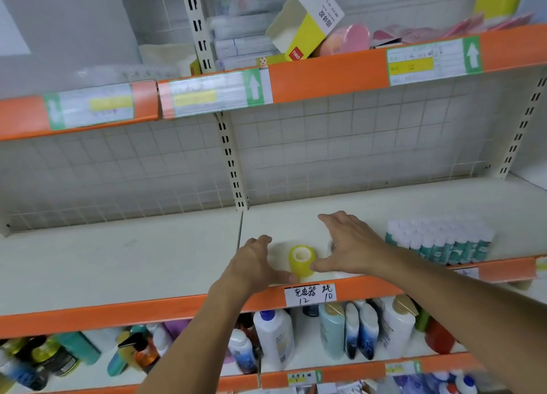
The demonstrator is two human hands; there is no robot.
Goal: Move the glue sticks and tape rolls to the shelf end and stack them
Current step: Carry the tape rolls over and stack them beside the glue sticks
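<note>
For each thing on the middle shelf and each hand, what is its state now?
Yellow tape roll: standing on end, between both hands.
Glue sticks: upright, grouped in rows, untouched.
Left hand: open, beside the roll.
Right hand: open, thumb touching the roll.

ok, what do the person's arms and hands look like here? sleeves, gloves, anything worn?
Both forearms are bare up to the frame's bottom edge, with no sleeve in view. The left hand and right hand are bare too: no gloves, and no watch, band or ring shows on the visible sides. No cables or markings on either arm.
</note>
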